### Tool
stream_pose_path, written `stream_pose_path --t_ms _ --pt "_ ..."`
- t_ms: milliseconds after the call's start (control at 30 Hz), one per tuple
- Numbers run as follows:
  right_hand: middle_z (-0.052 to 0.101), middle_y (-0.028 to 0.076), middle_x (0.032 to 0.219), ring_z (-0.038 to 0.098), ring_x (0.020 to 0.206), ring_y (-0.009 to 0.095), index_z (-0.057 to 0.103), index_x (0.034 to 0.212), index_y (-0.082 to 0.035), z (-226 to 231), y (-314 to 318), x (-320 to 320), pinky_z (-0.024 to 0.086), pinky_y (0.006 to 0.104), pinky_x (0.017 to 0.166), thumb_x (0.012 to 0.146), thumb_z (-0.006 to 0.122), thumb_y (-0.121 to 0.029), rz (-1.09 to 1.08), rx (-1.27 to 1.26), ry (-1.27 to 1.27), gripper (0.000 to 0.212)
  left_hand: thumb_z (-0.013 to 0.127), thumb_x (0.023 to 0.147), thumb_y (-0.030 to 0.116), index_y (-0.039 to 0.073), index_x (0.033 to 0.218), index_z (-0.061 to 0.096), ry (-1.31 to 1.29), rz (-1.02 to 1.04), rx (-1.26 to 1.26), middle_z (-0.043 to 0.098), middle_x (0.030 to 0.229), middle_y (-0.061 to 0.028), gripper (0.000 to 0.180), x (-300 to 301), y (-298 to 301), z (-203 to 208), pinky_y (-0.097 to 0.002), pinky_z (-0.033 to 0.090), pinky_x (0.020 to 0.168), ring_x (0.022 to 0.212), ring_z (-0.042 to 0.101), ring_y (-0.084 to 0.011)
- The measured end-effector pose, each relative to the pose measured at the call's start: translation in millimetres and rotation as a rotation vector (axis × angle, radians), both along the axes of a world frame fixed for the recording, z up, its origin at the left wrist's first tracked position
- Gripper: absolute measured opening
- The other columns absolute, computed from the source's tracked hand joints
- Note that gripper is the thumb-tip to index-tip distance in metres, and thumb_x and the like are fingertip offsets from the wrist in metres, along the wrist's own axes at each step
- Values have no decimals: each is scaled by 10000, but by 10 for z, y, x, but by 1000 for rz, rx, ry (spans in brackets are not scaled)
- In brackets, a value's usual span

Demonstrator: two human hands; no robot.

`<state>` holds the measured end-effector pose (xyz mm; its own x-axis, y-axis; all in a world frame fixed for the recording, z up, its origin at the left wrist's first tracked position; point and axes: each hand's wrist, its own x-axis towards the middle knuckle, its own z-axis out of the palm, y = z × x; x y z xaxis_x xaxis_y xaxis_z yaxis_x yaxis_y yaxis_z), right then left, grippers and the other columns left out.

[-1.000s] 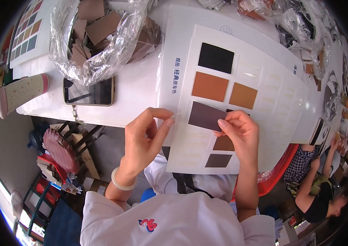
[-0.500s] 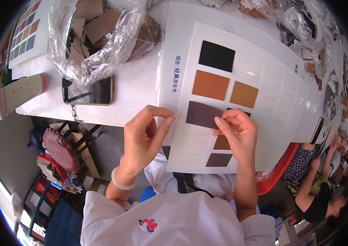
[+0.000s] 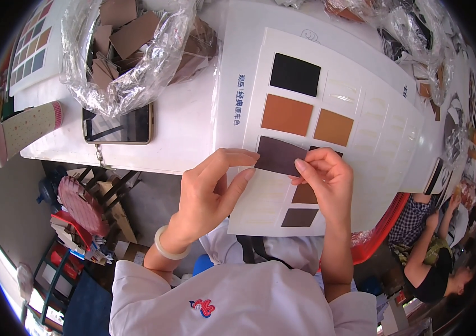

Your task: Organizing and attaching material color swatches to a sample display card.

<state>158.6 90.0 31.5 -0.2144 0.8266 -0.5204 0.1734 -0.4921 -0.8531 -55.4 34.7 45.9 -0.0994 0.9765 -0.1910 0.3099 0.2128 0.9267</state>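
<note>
A dark purplish-brown leather-like swatch [image 3: 278, 155] lies over the white sample card [image 3: 350, 185], with my right hand [image 3: 330, 182] pinching its right edge between thumb and fingers. At the swatch's left edge is my left hand [image 3: 207, 193], thumb and forefinger apart; the fingertips reach that edge, though firm contact cannot be made out. Above the held piece, the card bears black [image 3: 295, 75], orange-brown [image 3: 287, 115] and tan [image 3: 333, 127] swatches. A brown one [image 3: 305, 195] and a grey-brown one [image 3: 299, 218] sit lower, and another dark one is partly hidden behind my right hand.
A clear plastic bag [image 3: 120, 95] of loose brown swatches [image 3: 135, 36] lies at the far left, beside a phone [image 3: 119, 127] and a pale cylindrical bottle [image 3: 28, 129]. More plastic-wrapped pieces are at the far right. A person [image 3: 431, 263] works there, by a red basket [image 3: 381, 232].
My left hand has moved right and its fingertips have come up to the swatch's left edge. The right hand keeps its pinch, almost still. The whole view has shifted slightly.
</note>
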Motion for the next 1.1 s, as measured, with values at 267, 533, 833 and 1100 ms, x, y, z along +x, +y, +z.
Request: stream_pose_path --t_ms 267,533,833,1100 --pt "682 63 737 679 632 122 596 888 21 5 -18 -32 526 214 582 893 684 -29 13 6 -52 102 681 858 5 45 976 657 10 -7 -3 719 1040 -52 127 -14 6 -5 -221 363 427 432 431 -54" --pt "670 62 721 662 612 112 549 934 8 36 -20 -111 532 223 588 882 682 -1 27 27 -119 143 717 833 67 40 1019 686 102 -211 4 689 1201 -57 191 20 26 -29 -247 439 457 479 550 -153" --pt "677 88 692 664 589 117 453 1054 -10 17 -27 -89 508 219 545 871 688 10 -11 60 -135 298 720 821 53 36 1050 686 150 -264 44 673 1237 -56 232 71 52 -37 -243 437 453 470 541 -139" --pt "667 79 669 662 576 113 461 1046 -14 63 69 -183 490 212 524 860 697 11 44 57 -163 301 718 825 53 28 1067 683 184 -250 47 668 1243 -62 246 15 69 -12 -261 467 478 495 581 -160"
